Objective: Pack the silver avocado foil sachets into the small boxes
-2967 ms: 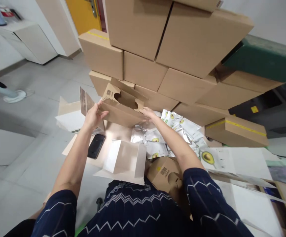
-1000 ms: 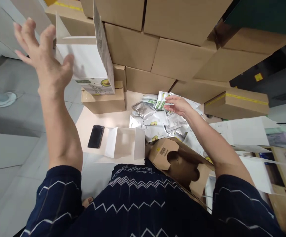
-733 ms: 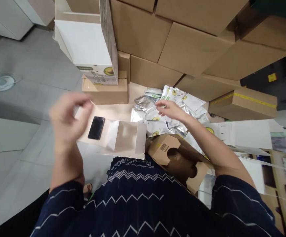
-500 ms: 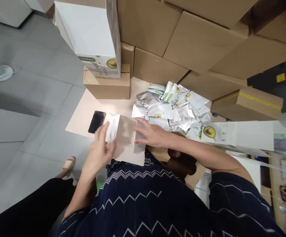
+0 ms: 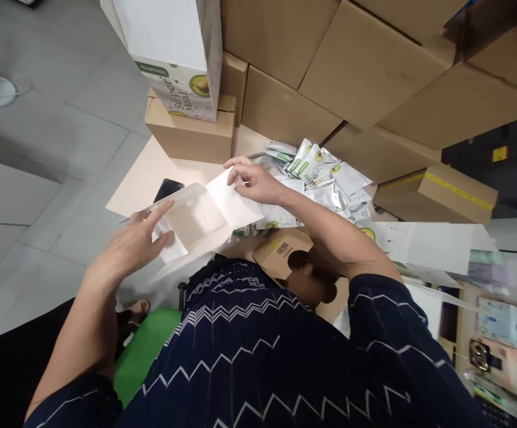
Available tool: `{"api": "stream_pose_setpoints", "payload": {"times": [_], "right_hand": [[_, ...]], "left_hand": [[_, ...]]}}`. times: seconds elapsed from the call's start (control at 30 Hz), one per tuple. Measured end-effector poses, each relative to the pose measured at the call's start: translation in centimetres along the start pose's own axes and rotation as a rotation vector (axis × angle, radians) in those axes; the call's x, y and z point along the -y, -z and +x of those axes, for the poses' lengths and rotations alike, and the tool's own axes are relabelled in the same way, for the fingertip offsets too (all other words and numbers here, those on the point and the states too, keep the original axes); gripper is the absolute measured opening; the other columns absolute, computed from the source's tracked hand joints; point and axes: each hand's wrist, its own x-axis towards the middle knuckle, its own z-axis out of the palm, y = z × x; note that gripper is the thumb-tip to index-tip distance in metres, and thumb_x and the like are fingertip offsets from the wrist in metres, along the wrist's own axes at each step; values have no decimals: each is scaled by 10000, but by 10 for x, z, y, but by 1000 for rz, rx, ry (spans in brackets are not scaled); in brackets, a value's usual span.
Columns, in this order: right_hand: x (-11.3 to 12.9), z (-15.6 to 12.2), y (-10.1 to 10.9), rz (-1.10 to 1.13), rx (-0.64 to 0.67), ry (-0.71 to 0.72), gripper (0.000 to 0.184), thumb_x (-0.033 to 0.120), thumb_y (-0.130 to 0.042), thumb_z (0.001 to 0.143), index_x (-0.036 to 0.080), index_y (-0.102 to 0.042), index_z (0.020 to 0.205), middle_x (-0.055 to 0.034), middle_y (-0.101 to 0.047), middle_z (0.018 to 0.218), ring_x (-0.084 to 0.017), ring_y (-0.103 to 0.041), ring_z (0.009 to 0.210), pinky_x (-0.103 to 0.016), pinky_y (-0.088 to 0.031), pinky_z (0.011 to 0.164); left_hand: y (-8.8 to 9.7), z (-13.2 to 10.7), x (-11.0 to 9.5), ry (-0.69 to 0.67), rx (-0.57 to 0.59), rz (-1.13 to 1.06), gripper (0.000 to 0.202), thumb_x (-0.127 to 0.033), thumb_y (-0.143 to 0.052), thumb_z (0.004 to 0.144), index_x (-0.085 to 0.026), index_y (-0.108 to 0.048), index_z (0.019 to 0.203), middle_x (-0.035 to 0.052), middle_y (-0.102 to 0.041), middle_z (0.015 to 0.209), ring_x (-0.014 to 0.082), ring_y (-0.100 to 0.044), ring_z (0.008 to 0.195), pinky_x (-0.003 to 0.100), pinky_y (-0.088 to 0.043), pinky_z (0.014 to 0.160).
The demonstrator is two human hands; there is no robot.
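Note:
An opened white carton [image 5: 196, 223], its pale inside facing up, is tilted between my hands above my lap. My left hand [image 5: 129, 241] grips its left end, index finger along the far edge and thumb by the near side; the other fingers are partly hidden. At the opposite end, my right hand [image 5: 256, 181] has its curled fingers on the upper edge of a raised flap [image 5: 232, 196]. Just beyond that hand lies a heap of silver and white pouches [image 5: 330, 187] with avocado prints. A black phone [image 5: 168, 189] is partly covered by the carton.
Brown cardboard boxes [image 5: 280, 107] are stacked along the back. A printed white box [image 5: 178, 89] stands on a brown box [image 5: 191, 134] at the far left. White cartons [image 5: 432, 244] lie to the right. A green seat [image 5: 147, 351] shows below, near another person's leg [image 5: 18, 368].
The carton has turned and shifted left, its flap now spread outward. My right hand moved up to the flap's far edge; my left moved left and down. The view has shifted too.

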Motion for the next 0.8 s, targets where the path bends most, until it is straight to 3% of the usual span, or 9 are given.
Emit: {"api": "stream_pose_setpoints", "payload": {"times": [0.1, 0.17, 0.23, 0.33, 0.47, 0.57, 0.63, 0.73, 0.8], "right_hand": [[-27, 7, -12, 24, -52, -127, 308, 93, -526, 729, 155, -648, 1005, -96, -574, 1237, -183, -551, 1008, -296, -465, 800], [-44, 7, -24, -54, -29, -250, 316, 80, -546, 731, 131, -664, 1020, -99, -614, 1154, -179, -573, 952, -299, -477, 818], [-56, 6, -35, -172, 45, -331, 318, 48, -551, 732, 117, -682, 1013, -96, -638, 1077, -185, -585, 939, -308, -477, 863], [-63, 4, -44, -315, 141, -350, 361, 26, -551, 766, 113, -688, 1088, -113, -648, 1101, -202, -597, 1000, -320, -455, 943], [-62, 11, -33, -435, 209, -377, 341, 158, -591, 870, 98, -667, 1197, -159, -646, 1189, -239, -585, 1111, -332, -430, 995], [-67, 8, -1, -530, 160, -388, 310, 242, -527, 942, 100, -671, 1176, -149, -660, 1191, -234, -586, 1126, -315, -422, 997], [-75, -4, 26, -630, 155, -434, 313, 297, -551, 937, 102, -669, 1151, -144, -667, 1176, -243, -599, 1098, -317, -429, 979], [-90, -34, 57, -766, 355, -622, 516, 422, -698, 848, 93, -620, 1238, -180, -634, 1231, -291, -602, 1113, -338, -449, 948], [-99, -55, 62, -857, 480, -749, 724, 495, -763, 787, 81, -547, 1339, -229, -560, 1338, -337, -570, 1185, -367, -448, 963]], "left_hand": [[-4, -4, 6, 94, 38, -33, 466, -499, -502, 903, -317, -619, 1316, 107, -674, 1107, 247, -669, 803, 444, -524, 845], [-9, -9, 5, 191, -14, -65, 426, -557, -524, 879, -264, -671, 1152, 85, -679, 960, 239, -650, 771, 387, -517, 790], [-15, -17, 1, 270, -130, -83, 371, -523, -578, 842, -226, -653, 1051, 83, -665, 952, 223, -630, 762, 348, -498, 748], [-23, -33, 8, 391, -323, -252, 257, -322, -613, 766, -219, -624, 1001, 24, -646, 869, 165, -590, 698, 286, -461, 690], [-41, -50, 50, 599, -677, -869, 324, -234, -658, 625, -206, -641, 947, -37, -605, 778, 100, -521, 585, 215, -409, 544], [-72, -53, 80, 622, -809, -1294, 361, -197, -725, 544, -176, -640, 895, -34, -612, 808, 85, -550, 655, 193, -456, 579], [-102, -49, 84, 644, -836, -1503, 371, -167, -735, 533, -173, -635, 890, -22, -626, 850, 81, -571, 708, 186, -485, 624], [-153, -40, 60, 713, -832, -1719, 374, -188, -737, 583, -198, -607, 933, -4, -630, 876, 95, -596, 733, 211, -519, 669], [-183, -35, 36, 714, -810, -1753, 379, -271, -750, 640, -220, -582, 976, 0, -617, 869, 111, -602, 729, 245, -534, 686]]}}
